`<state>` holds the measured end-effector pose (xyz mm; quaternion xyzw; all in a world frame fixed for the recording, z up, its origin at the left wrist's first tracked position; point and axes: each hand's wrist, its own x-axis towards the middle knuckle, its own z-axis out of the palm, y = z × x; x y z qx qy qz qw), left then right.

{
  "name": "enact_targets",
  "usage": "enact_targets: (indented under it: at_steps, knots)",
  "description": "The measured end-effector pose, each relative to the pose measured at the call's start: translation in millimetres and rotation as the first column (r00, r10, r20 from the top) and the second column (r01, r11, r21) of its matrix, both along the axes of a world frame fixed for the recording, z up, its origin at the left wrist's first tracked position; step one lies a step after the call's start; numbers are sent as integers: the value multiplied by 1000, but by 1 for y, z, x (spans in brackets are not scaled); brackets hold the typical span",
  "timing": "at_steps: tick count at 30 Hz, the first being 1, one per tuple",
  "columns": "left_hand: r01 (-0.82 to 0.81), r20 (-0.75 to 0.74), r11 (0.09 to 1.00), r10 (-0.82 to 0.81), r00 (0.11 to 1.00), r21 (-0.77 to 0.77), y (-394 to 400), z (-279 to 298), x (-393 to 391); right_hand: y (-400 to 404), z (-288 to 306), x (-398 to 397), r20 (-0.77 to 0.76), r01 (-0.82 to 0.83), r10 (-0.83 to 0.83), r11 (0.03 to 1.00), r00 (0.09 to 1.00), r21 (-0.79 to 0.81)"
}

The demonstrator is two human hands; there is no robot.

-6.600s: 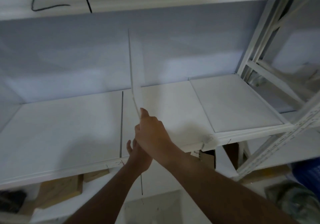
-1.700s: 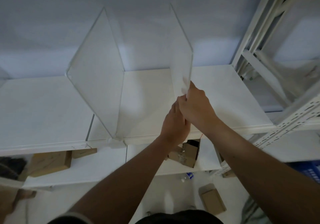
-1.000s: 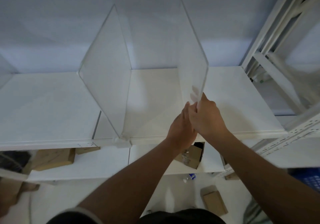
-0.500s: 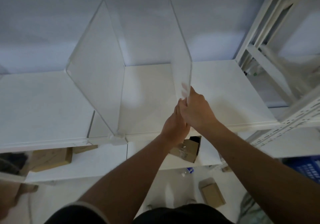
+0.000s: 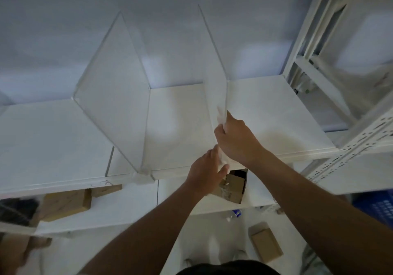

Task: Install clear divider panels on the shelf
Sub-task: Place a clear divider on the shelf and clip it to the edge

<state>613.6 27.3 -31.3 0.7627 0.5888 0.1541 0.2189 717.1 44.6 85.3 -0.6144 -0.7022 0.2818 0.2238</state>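
Two clear divider panels stand upright on the white shelf [image 5: 53, 138]. The left panel [image 5: 114, 91] sits in a clear clip [image 5: 143, 177] at the shelf's front lip, with nobody touching it. The right panel [image 5: 214, 70] is gripped along its front edge by my right hand [image 5: 236, 138]. My left hand [image 5: 207, 173] is just below, at the shelf's front lip by the panel's bottom corner, fingers curled around something small and clear there; what it holds is hidden.
A white perforated rack upright [image 5: 348, 142] and frame stand at the right. Under the shelf lie wooden blocks [image 5: 66, 202], an open cardboard box [image 5: 234, 186], a small box on the floor [image 5: 265, 245] and a blue crate [image 5: 378, 206].
Over several seconds the first panel was set in place and a second brought in to its right. In the last half second my left hand dropped lower, to the shelf lip.
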Motion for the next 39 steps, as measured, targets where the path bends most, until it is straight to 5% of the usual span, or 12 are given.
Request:
enact_targets:
  at_steps: [10, 23, 39]
  knots:
    - [-59, -68, 998, 57, 996, -24, 4, 9, -8, 15, -6, 19, 101, -240, 248, 967, 964, -88]
    - [-117, -49, 992, 120, 992, 46, -3, -3, 1, 27, -32, 20, 115, -307, 359, 895, 926, -324]
    - [-191, 7, 980, 191, 982, 52, 7, -11, 37, 34, -25, 43, -7, -137, 151, 877, 989, -461]
